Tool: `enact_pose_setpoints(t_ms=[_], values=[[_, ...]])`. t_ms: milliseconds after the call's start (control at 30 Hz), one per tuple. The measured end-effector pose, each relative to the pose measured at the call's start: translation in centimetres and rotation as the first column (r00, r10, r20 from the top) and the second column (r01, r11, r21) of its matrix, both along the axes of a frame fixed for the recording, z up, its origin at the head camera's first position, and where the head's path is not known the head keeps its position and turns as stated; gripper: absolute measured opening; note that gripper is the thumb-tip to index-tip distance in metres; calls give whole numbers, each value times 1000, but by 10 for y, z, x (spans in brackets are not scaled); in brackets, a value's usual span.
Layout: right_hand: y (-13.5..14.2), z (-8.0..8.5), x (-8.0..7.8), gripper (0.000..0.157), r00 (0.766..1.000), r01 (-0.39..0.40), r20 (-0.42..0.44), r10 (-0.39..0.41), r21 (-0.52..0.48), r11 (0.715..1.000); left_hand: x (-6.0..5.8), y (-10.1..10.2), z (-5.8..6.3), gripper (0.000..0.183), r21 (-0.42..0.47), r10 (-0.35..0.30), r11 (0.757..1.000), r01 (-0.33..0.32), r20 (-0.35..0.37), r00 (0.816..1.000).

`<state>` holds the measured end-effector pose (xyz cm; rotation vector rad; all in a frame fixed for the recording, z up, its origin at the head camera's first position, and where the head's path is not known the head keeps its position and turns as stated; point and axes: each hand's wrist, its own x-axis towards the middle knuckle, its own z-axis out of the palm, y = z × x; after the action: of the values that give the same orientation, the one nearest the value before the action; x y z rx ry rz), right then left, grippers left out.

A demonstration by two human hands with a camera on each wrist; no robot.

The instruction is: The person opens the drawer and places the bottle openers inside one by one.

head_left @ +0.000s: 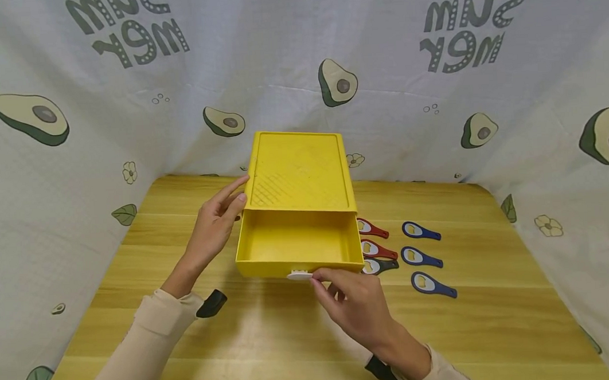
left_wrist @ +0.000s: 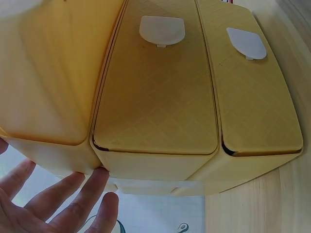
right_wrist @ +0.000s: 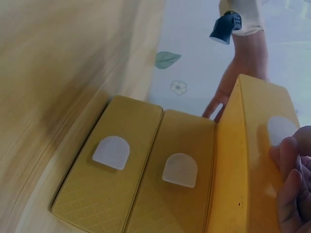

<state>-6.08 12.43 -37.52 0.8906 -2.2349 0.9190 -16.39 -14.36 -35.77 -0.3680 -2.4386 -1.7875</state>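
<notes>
A yellow drawer cabinet [head_left: 298, 170] stands on the table, its top drawer [head_left: 296, 236] pulled out and nothing visible inside. My right hand [head_left: 357, 305] pinches the drawer's white handle [head_left: 300, 276] between thumb and fingers. On the cabinet's left side rests my left hand [head_left: 214, 226], fingers extended; the left wrist view shows its fingertips against the yellow side wall. Below, the middle drawer [left_wrist: 160, 102] and bottom drawer [left_wrist: 262, 107] are closed, each with a white handle.
Right of the cabinet lie two red bottle openers [head_left: 380, 250], a black one [head_left: 386, 265] partly hidden by the drawer, and three blue bottle openers [head_left: 423, 256]. A white curtain [head_left: 276, 53] with avocado prints hangs behind the wooden table [head_left: 497, 312].
</notes>
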Motion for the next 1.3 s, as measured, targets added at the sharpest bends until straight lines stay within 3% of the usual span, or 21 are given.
enact_pose_setpoints(t_ms=[267,433,900,1300], values=[[0,-1,8,30,1000,-15,0,15,-6,1000,0,1,0,44,5,-1,1000,1,4,1000],[1,-2,12,20,1000,-30,-4,30,-14,999,-1,0,-2,44,13,-10,1000,9,10,1000],[2,-2,19,29,999,-45,3,45,-21,999,-1,0,0,44,6,-7,1000,7,1,1000],[15,-5,17,21,997,-49,-69,44,-72,996,-2,0,-2,44,28,-7,1000,7,6,1000]])
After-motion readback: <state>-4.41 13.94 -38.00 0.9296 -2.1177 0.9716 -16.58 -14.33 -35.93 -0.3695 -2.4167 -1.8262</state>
